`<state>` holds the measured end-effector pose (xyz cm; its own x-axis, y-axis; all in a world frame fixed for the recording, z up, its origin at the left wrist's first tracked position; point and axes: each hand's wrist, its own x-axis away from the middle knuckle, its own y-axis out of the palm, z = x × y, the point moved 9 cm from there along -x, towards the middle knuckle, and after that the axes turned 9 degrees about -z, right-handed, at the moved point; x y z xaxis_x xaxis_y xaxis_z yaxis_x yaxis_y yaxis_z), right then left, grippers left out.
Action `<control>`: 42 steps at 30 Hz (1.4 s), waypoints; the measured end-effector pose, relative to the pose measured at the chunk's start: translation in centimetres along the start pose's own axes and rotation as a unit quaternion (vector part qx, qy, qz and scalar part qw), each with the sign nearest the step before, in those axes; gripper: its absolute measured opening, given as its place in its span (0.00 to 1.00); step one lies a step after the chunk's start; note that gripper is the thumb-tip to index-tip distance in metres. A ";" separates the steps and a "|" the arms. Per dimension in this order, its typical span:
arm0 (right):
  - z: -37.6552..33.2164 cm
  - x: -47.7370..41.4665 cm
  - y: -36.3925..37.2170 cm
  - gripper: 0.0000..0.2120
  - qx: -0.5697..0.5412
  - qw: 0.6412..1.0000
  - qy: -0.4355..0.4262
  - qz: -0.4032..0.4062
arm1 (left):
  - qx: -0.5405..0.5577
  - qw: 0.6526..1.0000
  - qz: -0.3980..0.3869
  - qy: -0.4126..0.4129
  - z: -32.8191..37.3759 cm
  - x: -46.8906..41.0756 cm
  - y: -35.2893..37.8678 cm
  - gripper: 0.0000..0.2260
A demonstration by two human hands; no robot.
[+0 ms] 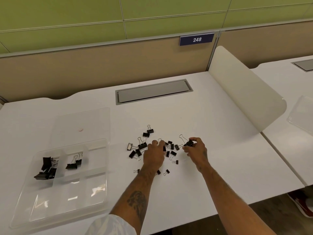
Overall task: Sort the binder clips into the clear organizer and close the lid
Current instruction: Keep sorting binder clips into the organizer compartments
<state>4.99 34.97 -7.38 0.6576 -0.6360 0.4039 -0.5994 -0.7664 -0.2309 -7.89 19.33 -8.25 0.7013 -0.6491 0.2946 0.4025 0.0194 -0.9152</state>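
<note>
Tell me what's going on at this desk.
A person is sorting a loose pile of black binder clips from the white desk into a clear plastic compartment organizer at the left. The right hand pinches one clip; the left hand is down in the pile, its grip unclear. Two compartments hold clips, and the clear lid lies open behind.

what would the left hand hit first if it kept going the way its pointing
Probably the binder clip right at the left hand's fingertips, though whether they touch is unclear. Past it, bare desk until the grey cable hatch.
</note>
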 end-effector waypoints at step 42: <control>-10.2 10.5 41.5 0.11 0.174 0.967 -0.058 -0.178 | 0.577 0.796 0.131 -0.128 -39.6 17.6 -13.0 0.06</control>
<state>-17.69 -2.60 -3.74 0.8530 -0.3170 0.4147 -0.1499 -0.9098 -0.3870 -24.08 -22.43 -2.04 0.8872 -0.3344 0.3179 0.3919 0.9098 -0.1367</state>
